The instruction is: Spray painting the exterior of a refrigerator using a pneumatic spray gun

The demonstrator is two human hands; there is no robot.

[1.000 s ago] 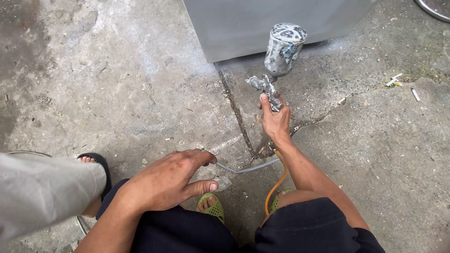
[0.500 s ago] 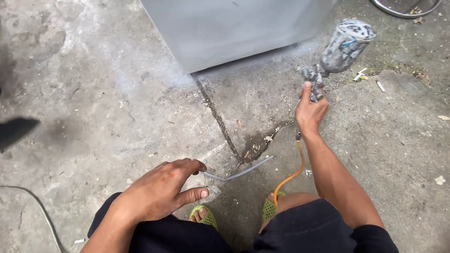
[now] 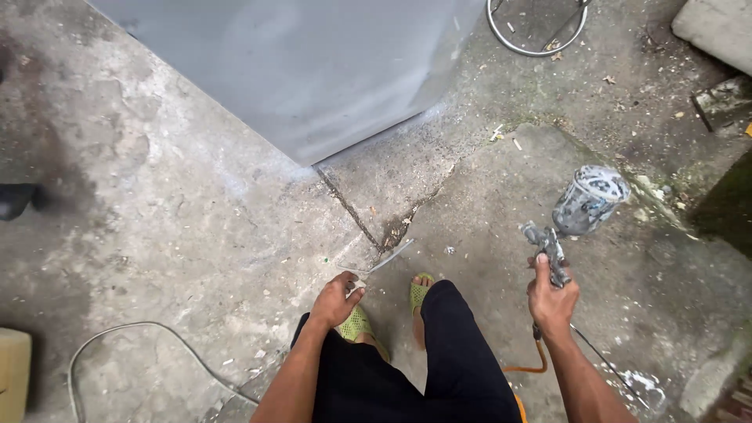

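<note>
Gripping upright spray gun (image 3: 558, 252), right hand (image 3: 551, 301).

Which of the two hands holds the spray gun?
The right hand grips the spray gun; the left hand rests near the knee, without it.

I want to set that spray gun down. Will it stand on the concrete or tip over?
Probably tips: the spray gun carries its paint-spattered cup up top, above the slim grip in the right hand. The orange hose trailing below may tug it sideways. Laying it flat seems safer.
</note>
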